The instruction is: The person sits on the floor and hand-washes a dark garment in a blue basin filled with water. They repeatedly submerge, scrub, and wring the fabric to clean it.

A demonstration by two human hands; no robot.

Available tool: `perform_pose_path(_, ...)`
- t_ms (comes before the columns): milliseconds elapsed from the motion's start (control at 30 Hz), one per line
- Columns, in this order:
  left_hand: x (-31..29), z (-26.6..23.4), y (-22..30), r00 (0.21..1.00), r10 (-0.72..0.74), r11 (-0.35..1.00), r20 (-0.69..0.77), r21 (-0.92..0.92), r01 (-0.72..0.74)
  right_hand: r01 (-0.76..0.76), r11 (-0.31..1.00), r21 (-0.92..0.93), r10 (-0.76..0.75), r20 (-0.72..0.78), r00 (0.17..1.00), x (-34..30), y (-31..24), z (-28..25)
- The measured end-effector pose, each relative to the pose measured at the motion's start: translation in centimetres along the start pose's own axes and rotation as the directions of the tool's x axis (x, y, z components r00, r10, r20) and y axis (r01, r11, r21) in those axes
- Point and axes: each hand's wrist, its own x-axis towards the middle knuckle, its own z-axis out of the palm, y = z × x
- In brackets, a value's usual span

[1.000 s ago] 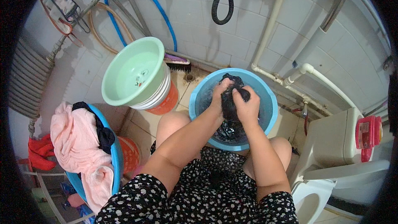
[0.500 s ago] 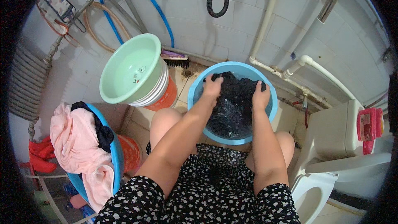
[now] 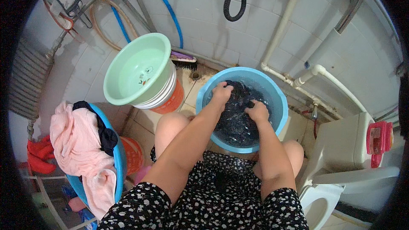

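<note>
A light-blue plastic basin with water in it stands on the tiles between my knees. In the water lies a black cloth, wet and bunched, mostly under the surface; what kind of garment it is does not show. My left hand grips the cloth's upper left part near the far side of the basin. My right hand pinches a fold of the same cloth, right of the middle. Both sets of fingers are closed, with fingertips partly hidden in the dark fabric.
A pale-green basin rests on a white and orange bucket at the left. Nearer, a blue tub holds a pink towel and dark cloth. A toilet stands at right; pipes and a brush are by the far wall.
My hands have come closer together, the right one moving left and down over the basin. The black cloth, spread between them before, is now lower and more bunched in the water.
</note>
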Motion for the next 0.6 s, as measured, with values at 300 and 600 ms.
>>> perform_pose_path(300,0.2,0.1,-0.2,0.993,-0.087,0.957,0.076,-0.269,0.105,0.54,0.592,0.597,-0.451,-0.31,0.837,-5.1,-5.3,-10.9)
perform_pose_path(600,-5.5,0.5,3.1,0.632,0.378,0.533,0.677,-0.717,0.449,0.469,0.103,0.877,-0.549,-0.343,0.763,-6.9,-5.9,-13.8)
